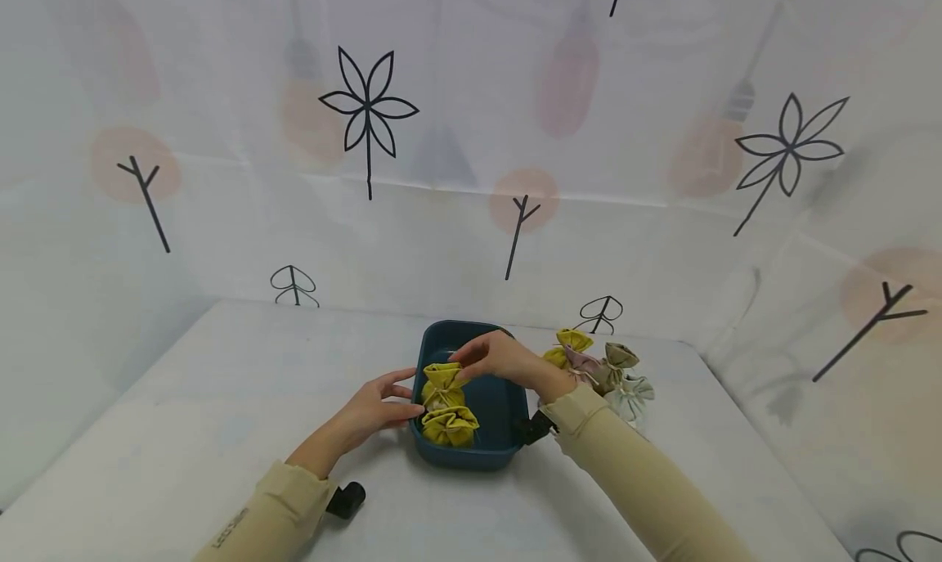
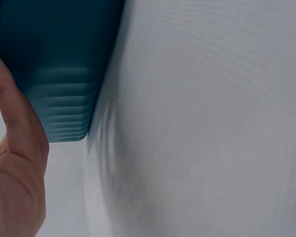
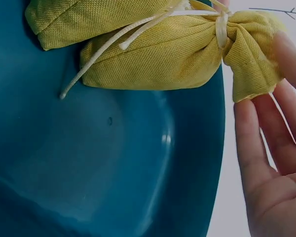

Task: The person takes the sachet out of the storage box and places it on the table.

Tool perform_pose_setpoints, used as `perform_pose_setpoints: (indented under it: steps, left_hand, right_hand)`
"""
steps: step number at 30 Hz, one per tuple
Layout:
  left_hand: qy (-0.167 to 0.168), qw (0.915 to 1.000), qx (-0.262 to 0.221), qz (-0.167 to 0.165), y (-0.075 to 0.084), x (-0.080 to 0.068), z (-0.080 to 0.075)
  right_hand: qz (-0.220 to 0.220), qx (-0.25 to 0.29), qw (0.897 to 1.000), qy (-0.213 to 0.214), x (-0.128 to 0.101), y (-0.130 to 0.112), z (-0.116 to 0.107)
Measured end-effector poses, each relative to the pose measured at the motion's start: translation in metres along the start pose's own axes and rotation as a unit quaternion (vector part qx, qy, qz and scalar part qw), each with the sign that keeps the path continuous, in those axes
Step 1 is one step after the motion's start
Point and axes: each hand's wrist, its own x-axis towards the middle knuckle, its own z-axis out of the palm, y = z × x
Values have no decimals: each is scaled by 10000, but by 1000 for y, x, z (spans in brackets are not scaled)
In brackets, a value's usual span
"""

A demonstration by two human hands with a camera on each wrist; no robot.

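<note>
My right hand (image 1: 504, 357) pinches the gathered top of a yellow drawstring pouch (image 3: 153, 61), with the thumb on one side and the fingers on the other. This pouch lies against the inner left side of a dark blue plastic bin (image 1: 500, 411). A second yellow pouch (image 1: 450, 427) sits right beside it, nearer the bin's front. At the bin's left side, my left hand (image 1: 364, 415) holds the rim, its thumb tip close to the pouches. In the left wrist view, the left thumb (image 2: 19, 123) stands against the ribbed bin wall (image 2: 64, 98).
A cluster of pouches stands to the bin's right: yellow (image 1: 574, 340), pink (image 1: 580, 360), olive-brown (image 1: 618, 357) and pale green (image 1: 631, 394). My right forearm passes in front of part of it. A white cloth covers the table (image 1: 294, 366), with a patterned curtain (image 1: 441, 243) behind.
</note>
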Motion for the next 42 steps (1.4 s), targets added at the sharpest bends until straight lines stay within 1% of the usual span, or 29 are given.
perform_pose_setpoints:
  steps: [4, 8, 11, 18, 24, 32, 39, 42]
  left_hand:
    - [-1, 10000, -46, 12, 0, 0, 0]
    - [0, 10000, -81, 19, 1, -1, 1]
    - [-10, 10000, -82, 25, 1, -1, 1]
    - [-47, 9999, -126, 49, 0, 1, 1]
    - [-39, 9999, -126, 42, 0, 0, 2]
    - [-4, 10000, -89, 39, -1, 1, 2]
    - [-41, 9999, -99, 56, -1, 1, 2]
    - [-50, 9999, -85, 80, -1, 1, 2]
  right_hand:
    - [89, -195, 9998, 12, 1, -3, 2]
    - [158, -303, 9992, 218, 2, -5, 4]
    - [236, -266, 9984, 432, 3, -4, 5]
    - [342, 129, 9957, 846, 2, -1, 5]
    - [299, 78, 9932, 1120, 1, 1, 4]
    - [380, 180, 9863, 1598, -4, -2, 1]
    - [243, 249, 9795, 1985, -10, -6, -2]
    - [202, 410, 9760, 2130, -13, -10, -3]
